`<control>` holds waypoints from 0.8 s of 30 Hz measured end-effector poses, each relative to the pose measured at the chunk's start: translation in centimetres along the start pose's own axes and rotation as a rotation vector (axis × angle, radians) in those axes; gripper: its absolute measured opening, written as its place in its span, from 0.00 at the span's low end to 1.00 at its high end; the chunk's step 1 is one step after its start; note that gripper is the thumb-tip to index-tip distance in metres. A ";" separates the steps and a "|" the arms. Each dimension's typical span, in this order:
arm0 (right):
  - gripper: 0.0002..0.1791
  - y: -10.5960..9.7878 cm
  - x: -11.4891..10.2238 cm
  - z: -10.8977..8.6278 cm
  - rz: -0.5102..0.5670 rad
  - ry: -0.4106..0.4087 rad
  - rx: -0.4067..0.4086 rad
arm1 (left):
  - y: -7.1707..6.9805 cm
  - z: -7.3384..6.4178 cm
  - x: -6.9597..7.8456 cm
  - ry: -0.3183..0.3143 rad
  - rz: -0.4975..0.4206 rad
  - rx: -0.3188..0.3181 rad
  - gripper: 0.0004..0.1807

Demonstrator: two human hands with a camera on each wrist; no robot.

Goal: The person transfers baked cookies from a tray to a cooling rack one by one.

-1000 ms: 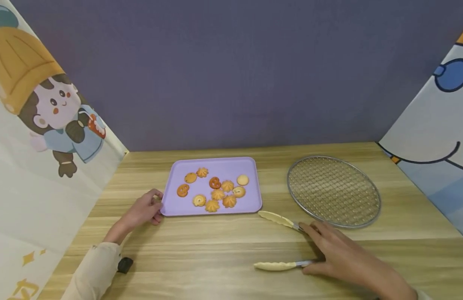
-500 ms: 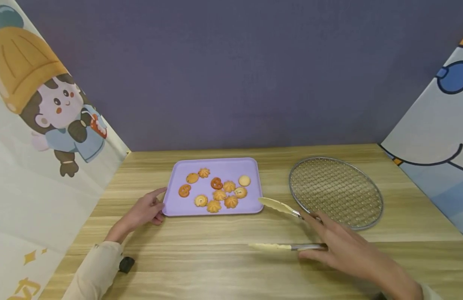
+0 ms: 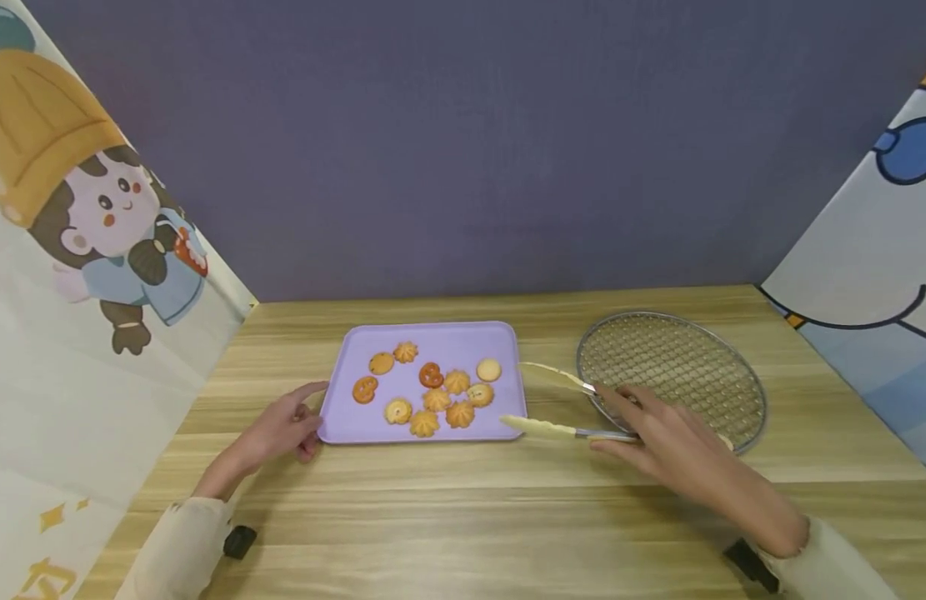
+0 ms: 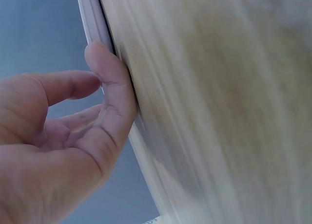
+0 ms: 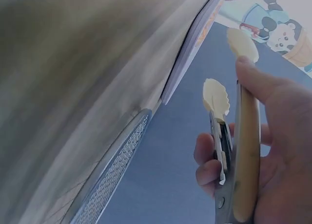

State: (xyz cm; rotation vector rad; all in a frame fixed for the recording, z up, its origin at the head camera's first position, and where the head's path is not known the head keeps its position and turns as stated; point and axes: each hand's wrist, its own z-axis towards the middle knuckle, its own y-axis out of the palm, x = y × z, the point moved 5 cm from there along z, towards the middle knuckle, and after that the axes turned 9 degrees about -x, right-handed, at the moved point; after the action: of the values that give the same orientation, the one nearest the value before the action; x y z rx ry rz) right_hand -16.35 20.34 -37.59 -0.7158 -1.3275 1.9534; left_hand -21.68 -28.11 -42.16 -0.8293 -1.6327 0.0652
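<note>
A lilac tray (image 3: 463, 337) lies on the wooden table with several small cookies (image 3: 460, 414) spread over it, some flower-shaped, some round, some pretzel-like. At its near left corner my left hand (image 3: 282, 425) grips the edge; in the left wrist view, curled fingers (image 4: 117, 95) meet the tray's side close to the tabletop. My right hand (image 3: 673, 442) holds food tongs (image 3: 541, 427) with cream scalloped tips, spread apart, nothing between them. Those tips reach the tray's right edge. The right wrist view shows thumb and fingers around the tongs' handles (image 5: 247, 156).
A round wire rack (image 3: 658, 350) with a metal rim lies to the right of the tray, partly under my right hand in the head view. A dark blue panel (image 3: 478, 150) stands behind the table. Cartoon-printed white panels (image 3: 27, 350) flank both sides.
My right hand has lifted the tongs forward toward the tray's right side, and their tips have come closer together. The tray has shifted slightly toward me with my left hand at its corner.
</note>
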 end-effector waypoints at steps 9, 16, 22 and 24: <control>0.37 0.7 0.4 2.9 -0.053 -0.020 -0.073 | 0.3 -0.3 -0.1 -0.006 -0.052 -0.009 0.35; 0.35 1.4 -0.1 4.4 -0.015 -0.009 -0.197 | 0.1 0.1 -0.1 -0.017 -0.058 -0.008 0.35; 0.32 1.9 -0.5 5.8 0.016 -0.023 -0.245 | 0.0 0.0 -0.2 -0.025 -0.067 -0.009 0.34; 0.31 2.0 -0.7 6.2 0.027 -0.031 -0.261 | 0.1 -0.1 -0.2 -0.026 -0.072 -0.009 0.34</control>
State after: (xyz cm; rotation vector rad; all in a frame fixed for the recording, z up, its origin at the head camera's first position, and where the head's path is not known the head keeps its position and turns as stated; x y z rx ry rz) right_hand -20.91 15.67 -37.38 -0.8326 -1.6190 1.8372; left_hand -21.59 -28.20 -42.31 -0.7787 -1.6869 0.0176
